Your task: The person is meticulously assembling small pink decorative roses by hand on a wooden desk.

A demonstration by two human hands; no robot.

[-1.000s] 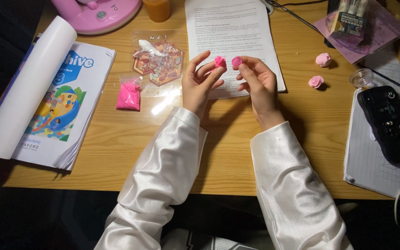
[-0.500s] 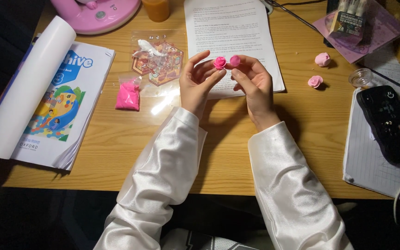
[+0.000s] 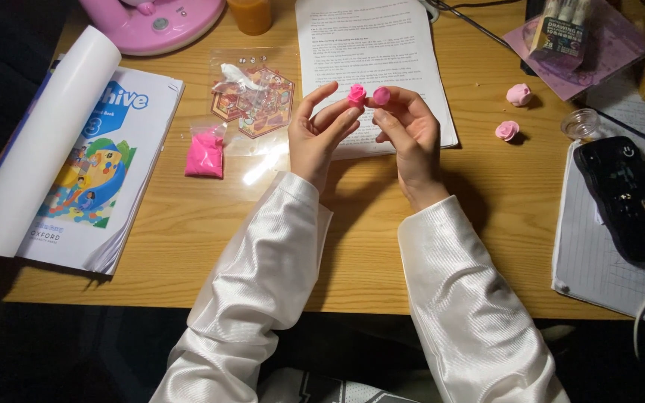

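Pinching a pink clay rose [image 3: 356, 94] in the left hand [image 3: 321, 134] fingertips, right hand [image 3: 404, 134] gripping a pink clay piece [image 3: 382, 95] beside it, above the desk [image 3: 188, 224]; excess pressure would likely flatten the petals.

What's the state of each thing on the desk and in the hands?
Left hand: pinching a pink clay rose.
Right hand: pinching a pink clay piece.
Two finished roses: resting on the desk, apart.
Pink clay bag: lying flat, partly filled.
Booklet: open, cover folded back.
Printed sheets: lying flat.
Black device: screen dark, cable attached.
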